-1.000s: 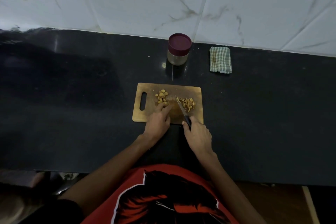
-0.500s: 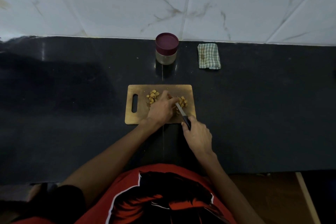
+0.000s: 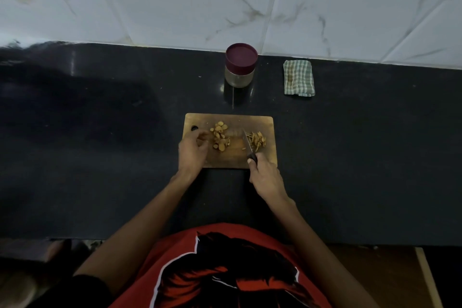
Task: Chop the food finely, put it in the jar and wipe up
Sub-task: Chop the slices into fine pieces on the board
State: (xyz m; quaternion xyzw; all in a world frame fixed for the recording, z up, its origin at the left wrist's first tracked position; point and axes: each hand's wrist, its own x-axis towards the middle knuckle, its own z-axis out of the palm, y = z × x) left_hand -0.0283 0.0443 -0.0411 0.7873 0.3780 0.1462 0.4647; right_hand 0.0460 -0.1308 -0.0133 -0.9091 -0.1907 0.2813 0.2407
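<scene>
A wooden chopping board (image 3: 250, 121) lies on the black counter. On its left part sits a pile of round yellow-brown slices (image 3: 220, 138); on its right part, a smaller heap of thin cut strips (image 3: 256, 140). My right hand (image 3: 267, 179) grips the dark handle of a knife (image 3: 248, 144), whose blade points away from me between the two heaps. My left hand (image 3: 192, 152) rests on the board's left end with curled fingertips at the slices' left edge; whether it pinches a slice is unclear. A jar (image 3: 241, 65) with a maroon lid stands shut behind the board.
A folded green-checked cloth (image 3: 299, 77) lies right of the jar by the white marble-tiled wall (image 3: 250, 2). The black counter (image 3: 100, 132) stretches wide on both sides. Its front edge runs just before my red shirt.
My left hand has drawn back from the strips by the knife to the slice pile on the left. The knife has stayed between the heaps in my right hand.
</scene>
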